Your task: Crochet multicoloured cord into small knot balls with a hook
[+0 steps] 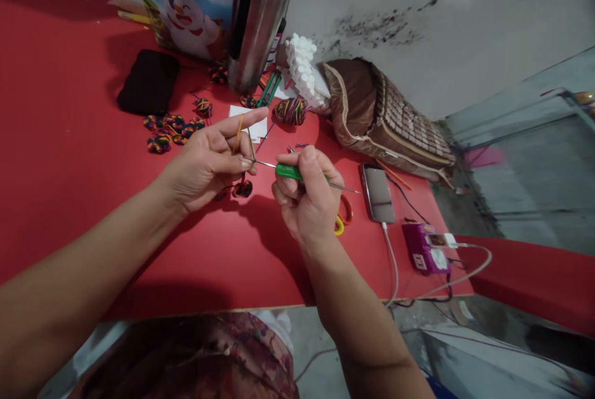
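Observation:
My right hand (pixel 304 197) is closed around a crochet hook with a green grip (pixel 289 171), its metal tip pointing left toward my other hand. My left hand (pixel 211 160) pinches multicoloured yarn (pixel 238 134) between thumb and fingers, the index finger stretched out with the strand over it. A small crocheted piece (pixel 242 188) hangs just under that hand, above the red table (pixel 69 139). A ball of multicoloured yarn (pixel 290 111) lies farther back.
Several finished crocheted pieces (pixel 168 129) lie by a black pouch (pixel 149 82). A steel flask (pixel 258 21), printed box (pixel 190 2), white foam piece (pixel 303 70) and brown bag (pixel 385 117) stand behind. Scissors (pixel 343 216), a phone (pixel 377 193) and a purple charger (pixel 425 249) lie right.

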{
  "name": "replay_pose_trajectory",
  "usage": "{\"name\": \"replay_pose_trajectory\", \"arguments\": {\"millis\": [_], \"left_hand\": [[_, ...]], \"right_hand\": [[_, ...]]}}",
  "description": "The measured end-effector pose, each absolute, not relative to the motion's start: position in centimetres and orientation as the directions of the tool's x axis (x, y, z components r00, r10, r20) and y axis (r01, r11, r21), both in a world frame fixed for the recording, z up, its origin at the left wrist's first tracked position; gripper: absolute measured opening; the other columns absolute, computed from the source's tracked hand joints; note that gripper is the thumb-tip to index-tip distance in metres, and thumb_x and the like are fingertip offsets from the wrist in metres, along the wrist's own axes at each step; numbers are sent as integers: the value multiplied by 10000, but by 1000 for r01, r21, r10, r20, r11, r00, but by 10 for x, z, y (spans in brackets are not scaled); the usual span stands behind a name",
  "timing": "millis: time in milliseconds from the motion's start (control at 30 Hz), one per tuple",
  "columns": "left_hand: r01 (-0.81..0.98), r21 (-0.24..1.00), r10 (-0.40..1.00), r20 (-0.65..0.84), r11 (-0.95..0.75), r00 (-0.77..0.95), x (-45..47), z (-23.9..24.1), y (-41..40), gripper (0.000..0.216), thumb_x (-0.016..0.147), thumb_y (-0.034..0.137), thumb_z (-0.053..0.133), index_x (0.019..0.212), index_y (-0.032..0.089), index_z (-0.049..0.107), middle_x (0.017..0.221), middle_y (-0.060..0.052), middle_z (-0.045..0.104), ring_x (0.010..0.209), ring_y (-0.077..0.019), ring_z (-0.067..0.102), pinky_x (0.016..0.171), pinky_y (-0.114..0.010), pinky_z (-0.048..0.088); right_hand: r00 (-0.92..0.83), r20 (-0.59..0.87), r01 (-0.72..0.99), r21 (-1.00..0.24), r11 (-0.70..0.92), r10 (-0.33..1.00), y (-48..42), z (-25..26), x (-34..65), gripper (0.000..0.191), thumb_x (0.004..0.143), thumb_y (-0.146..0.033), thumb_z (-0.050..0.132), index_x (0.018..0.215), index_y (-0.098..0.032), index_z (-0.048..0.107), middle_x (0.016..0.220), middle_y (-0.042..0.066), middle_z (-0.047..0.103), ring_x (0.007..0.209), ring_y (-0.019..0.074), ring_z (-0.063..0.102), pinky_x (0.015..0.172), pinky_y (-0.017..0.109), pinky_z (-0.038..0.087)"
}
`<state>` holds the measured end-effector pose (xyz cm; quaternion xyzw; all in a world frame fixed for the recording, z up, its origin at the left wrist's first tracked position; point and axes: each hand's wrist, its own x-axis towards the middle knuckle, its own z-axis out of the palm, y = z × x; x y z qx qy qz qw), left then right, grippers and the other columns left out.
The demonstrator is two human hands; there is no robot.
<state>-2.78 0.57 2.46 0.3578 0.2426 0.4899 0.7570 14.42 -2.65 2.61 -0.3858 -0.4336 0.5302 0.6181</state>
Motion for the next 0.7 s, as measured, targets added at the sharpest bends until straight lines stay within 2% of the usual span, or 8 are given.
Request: {"name": "replay_pose_trajectory", "arguments": {"millis": [133, 367, 567, 700], "left_hand": [[-568, 813, 946, 70, 129, 315, -25, 25, 4, 696, 672, 34, 904, 1346, 180, 811, 697, 41, 708, 589, -113, 578, 540, -228, 475], [-633, 729, 932, -19, 260, 361, -24, 24, 2, 670, 718, 15, 923, 1339, 227, 789, 760, 43, 725, 712, -129, 711, 568, -197, 490], [-690, 679, 942, -6, 250, 335, -21, 20, 2, 630, 724, -11, 933, 1278, 269, 822, 776, 60, 736, 696, -115, 715, 634, -209, 560], [-666, 713, 958, -30, 220, 285, -19, 23, 0, 667, 687, -14, 943, 1279, 274, 830, 769, 59, 714, 677, -137, 710, 570, -223, 550]], "right_hand": [[68, 167, -339, -923, 180, 984, -27, 24, 145, 419, 910, -601, 869, 763, -217, 786, 487, -99, 425, 414, 50, 310, 380, 189, 243], [142, 207, -301, -923, 241, 968, -26, 25, 142, 399, 955, -621, 822, 871, -232, 787, 534, -99, 456, 432, 52, 294, 396, 195, 263], [179, 115, -318, -933, 168, 977, -28, 25, 137, 473, 954, -696, 781, 876, -230, 762, 543, -106, 399, 441, 64, 284, 401, 215, 247], [135, 22, -380, -922, 72, 991, -26, 27, 138, 500, 916, -714, 809, 844, -222, 762, 541, -120, 332, 440, 60, 232, 396, 218, 201]]}}
